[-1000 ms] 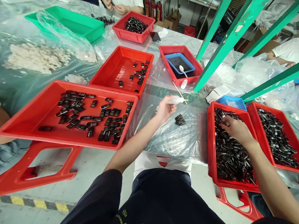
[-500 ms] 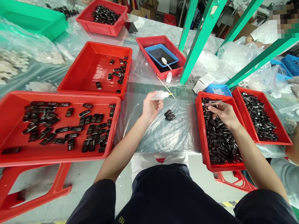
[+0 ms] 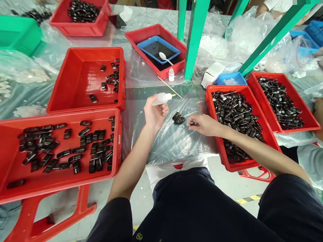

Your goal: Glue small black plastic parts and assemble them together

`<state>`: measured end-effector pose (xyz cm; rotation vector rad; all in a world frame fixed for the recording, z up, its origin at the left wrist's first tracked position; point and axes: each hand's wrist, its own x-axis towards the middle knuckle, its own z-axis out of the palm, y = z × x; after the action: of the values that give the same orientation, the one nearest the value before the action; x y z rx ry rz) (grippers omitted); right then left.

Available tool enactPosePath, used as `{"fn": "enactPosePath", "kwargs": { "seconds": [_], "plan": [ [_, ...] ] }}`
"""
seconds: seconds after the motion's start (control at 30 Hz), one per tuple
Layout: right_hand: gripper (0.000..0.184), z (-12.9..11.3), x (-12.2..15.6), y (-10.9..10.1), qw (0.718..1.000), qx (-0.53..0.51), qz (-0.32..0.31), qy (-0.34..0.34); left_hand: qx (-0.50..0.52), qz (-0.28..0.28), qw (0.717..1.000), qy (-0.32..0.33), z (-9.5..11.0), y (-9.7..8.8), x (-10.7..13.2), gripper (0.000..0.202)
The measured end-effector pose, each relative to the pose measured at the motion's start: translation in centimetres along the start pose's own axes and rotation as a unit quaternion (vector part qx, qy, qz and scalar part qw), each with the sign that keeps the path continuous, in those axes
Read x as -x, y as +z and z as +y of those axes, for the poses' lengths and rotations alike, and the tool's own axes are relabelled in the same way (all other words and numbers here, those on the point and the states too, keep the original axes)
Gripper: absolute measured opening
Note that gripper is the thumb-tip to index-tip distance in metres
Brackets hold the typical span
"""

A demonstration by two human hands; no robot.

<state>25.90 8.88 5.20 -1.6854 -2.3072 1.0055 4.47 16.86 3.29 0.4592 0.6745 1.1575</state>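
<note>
White bottle (image 3: 161,98) is gripped in the left hand (image 3: 153,116), while the right hand (image 3: 202,125), apparently pinching a dark piece (image 3: 193,124), is beside a few grouped black pieces (image 3: 178,118) on the tabletop (image 3: 176,149), a heaped red tray (image 3: 222,149) seemingly remaining.

The bottle (image 3: 161,99) looks plastic, the black pieces (image 3: 178,118) glossy.

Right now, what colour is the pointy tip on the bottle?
The tip of the bottle is yellow; it shows in the head view, the only one.
</note>
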Motion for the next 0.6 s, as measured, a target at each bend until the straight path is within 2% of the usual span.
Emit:
{"fn": "enactPosePath", "kwargs": {
  "seconds": [0.17,0.33,0.47,0.6],
  "plan": [
    [0.025,-0.4,0.1,0.2,0.988,0.152,-0.004,0.018,0.005,0.002,1.0,-0.006,0.0,0.1,0.1,0.034],
    [0.042,-0.8,0.2,0.6,0.963,0.26,-0.002,0.071,-0.005,0.014,1.0,-0.013,0.2,0.3,0.2,0.034],
    [0.045,-0.6,-0.4,1.1,0.944,0.317,-0.024,0.092,-0.006,0.008,1.0,-0.006,0.2,0.4,0.3,0.034],
    [0.047,-0.6,-0.9,1.3,0.938,0.333,-0.024,0.091,-0.006,0.009,1.0,-0.003,0.2,0.3,0.3,0.034]
  ]
}}
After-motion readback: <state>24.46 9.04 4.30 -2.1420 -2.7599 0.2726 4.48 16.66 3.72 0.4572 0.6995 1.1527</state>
